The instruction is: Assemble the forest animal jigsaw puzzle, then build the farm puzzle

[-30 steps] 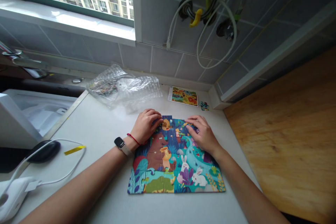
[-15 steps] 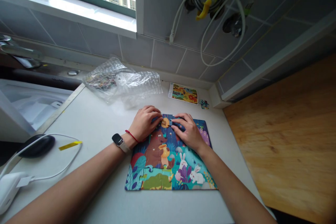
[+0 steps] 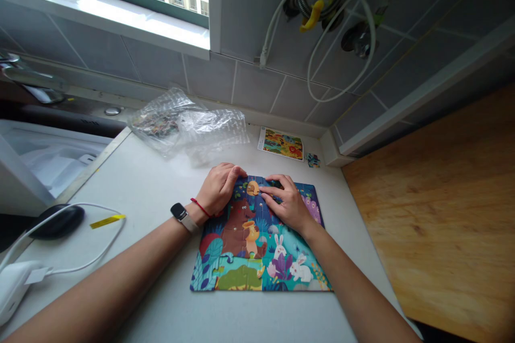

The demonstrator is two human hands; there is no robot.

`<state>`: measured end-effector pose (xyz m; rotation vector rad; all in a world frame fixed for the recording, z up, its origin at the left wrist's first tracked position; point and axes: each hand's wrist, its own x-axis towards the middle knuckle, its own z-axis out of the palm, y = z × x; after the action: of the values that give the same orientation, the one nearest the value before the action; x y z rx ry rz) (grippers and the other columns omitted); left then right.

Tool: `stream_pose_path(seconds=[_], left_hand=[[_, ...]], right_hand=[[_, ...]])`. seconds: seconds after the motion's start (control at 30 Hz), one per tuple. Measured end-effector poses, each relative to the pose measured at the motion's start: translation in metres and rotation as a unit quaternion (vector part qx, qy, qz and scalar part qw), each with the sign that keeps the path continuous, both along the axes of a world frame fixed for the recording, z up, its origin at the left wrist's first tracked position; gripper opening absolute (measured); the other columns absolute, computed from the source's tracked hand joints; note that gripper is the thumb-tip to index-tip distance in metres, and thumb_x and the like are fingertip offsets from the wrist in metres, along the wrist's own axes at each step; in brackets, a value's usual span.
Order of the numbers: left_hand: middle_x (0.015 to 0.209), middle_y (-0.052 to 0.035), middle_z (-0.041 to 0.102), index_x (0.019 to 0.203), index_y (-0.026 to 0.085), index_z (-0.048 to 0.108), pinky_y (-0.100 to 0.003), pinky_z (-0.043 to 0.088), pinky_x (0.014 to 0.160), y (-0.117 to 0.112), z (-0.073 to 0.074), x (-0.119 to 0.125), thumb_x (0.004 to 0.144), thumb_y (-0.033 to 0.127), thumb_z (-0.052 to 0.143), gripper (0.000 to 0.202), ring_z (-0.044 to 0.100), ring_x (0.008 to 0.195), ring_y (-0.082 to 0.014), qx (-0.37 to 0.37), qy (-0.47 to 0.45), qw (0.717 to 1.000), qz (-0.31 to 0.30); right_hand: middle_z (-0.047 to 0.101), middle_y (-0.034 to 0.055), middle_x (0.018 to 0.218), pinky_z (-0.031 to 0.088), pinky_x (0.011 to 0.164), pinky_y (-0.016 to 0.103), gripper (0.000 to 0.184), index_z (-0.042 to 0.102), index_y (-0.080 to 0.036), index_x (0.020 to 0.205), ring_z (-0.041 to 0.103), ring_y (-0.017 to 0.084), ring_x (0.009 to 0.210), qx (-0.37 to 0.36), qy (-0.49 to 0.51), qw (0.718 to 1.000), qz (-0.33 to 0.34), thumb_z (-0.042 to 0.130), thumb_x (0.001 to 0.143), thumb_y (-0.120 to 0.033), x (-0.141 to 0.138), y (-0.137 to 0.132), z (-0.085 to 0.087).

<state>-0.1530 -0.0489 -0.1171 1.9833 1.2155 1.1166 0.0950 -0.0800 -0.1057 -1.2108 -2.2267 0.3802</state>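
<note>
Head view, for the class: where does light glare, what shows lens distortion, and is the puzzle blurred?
In the head view, daylight glares on the window sill and the plastic bag; wide-angle distortion slants the wall tiles; the puzzle looks sharp.

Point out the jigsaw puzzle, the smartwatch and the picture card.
Jigsaw puzzle (image 3: 257, 236): head view, point on its middle.
Smartwatch (image 3: 178, 210): head view, point on its face.
Picture card (image 3: 280, 143): head view, point on its centre.
</note>
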Motion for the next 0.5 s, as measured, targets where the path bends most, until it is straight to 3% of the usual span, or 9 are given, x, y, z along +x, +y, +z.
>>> stream_pose_path(seconds=[0.1,0.3,0.5], left_hand=[[0.100,-0.0080,0.080,0.086,0.023,0.081,-0.041,0.053,0.095,0.0011,-0.0033,0.0010,0.111,0.045,0.030,0.061,0.071,0.100,-0.0251,0.020,0.017,1.000,-0.009],[0.105,-0.0069,0.081,0.086,0.025,0.084,-0.045,0.052,0.099,0.0003,-0.0046,0.0032,0.111,0.041,0.036,0.056,0.068,0.105,-0.0272,0.034,0.064,0.997,-0.018],[0.105,-0.0058,0.081,0.084,0.026,0.084,-0.043,0.051,0.099,-0.0008,-0.0042,0.0034,0.111,0.040,0.038,0.054,0.068,0.107,-0.0261,0.040,0.073,0.996,-0.019]], right_hand=[[0.068,0.0105,0.121,0.056,0.101,0.052,0.019,0.083,-0.030,0.109,0.063,0.029,0.115,0.001,-0.003,1.000,0.005,0.068,0.099,-0.028,-0.0002,-0.0003,0.0006],[0.069,0.0107,0.122,0.055,0.102,0.051,0.018,0.083,-0.028,0.108,0.063,0.029,0.116,-0.005,-0.003,1.000,0.007,0.067,0.099,-0.028,-0.0009,-0.0010,0.0013],[0.068,0.0110,0.122,0.054,0.105,0.050,0.026,0.076,-0.027,0.123,0.063,0.028,0.117,-0.019,0.017,1.000,-0.014,0.063,0.101,-0.028,-0.0007,-0.0015,0.0017]])
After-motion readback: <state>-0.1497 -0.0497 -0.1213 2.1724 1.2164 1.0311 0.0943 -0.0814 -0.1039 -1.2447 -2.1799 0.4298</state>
